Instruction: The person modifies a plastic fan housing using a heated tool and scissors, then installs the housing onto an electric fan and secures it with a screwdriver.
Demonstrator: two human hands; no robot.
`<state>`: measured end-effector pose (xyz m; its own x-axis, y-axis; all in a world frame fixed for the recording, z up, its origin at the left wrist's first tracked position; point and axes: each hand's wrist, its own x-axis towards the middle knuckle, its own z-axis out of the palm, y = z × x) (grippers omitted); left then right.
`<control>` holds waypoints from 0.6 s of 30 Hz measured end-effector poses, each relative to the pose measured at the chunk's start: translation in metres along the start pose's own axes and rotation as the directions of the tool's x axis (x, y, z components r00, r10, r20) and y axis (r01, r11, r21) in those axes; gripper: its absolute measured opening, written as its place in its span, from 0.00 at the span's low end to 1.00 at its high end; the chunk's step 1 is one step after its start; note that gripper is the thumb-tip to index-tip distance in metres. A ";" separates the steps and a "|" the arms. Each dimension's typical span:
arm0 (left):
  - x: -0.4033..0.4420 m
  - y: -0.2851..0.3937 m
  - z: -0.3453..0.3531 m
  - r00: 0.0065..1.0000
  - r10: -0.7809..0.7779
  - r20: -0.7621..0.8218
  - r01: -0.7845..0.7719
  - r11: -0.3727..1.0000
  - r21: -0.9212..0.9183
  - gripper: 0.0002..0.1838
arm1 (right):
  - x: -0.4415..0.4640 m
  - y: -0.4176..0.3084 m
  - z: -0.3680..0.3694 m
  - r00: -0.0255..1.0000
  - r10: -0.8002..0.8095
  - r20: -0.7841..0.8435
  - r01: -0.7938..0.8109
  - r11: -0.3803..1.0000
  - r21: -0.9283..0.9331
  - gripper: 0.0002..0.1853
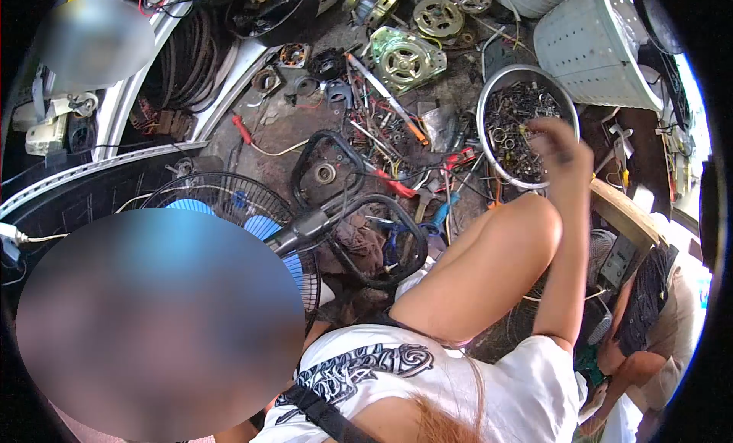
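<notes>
My right hand (563,147) is over the right side of a round metal basin (486,141). Its fingers point inward, above a heap of small screws and metal bits (519,111) inside. Motion blurs the fingers, so whether they pinch anything is unclear. Several ring-shaped pieces (505,140) lie on the heap near the fingertips. My left hand is not in view.
Fan motor housings (405,59), screwdrivers and a soldering iron (242,130) cover the floor ahead. A fan with blue blades (262,227) and a black tubular frame (366,202) lie left. Perforated white tubs (584,50) stand back right. Another person sits at right.
</notes>
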<state>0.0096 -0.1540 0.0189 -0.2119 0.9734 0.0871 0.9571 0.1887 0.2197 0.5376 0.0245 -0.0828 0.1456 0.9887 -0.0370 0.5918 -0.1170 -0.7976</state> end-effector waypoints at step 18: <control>-0.001 0.014 0.004 1.000 0.023 0.001 -0.023 0.999 0.029 0.47 | 0.045 0.227 -0.043 0.995 0.093 0.046 -0.067 0.915 -0.399 0.11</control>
<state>0.0236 -0.1514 0.0180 -0.1893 0.9777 0.0907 0.9671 0.1697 0.1896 0.7128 0.0381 -0.2398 0.1630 0.9769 -0.1385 0.8479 -0.2105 -0.4867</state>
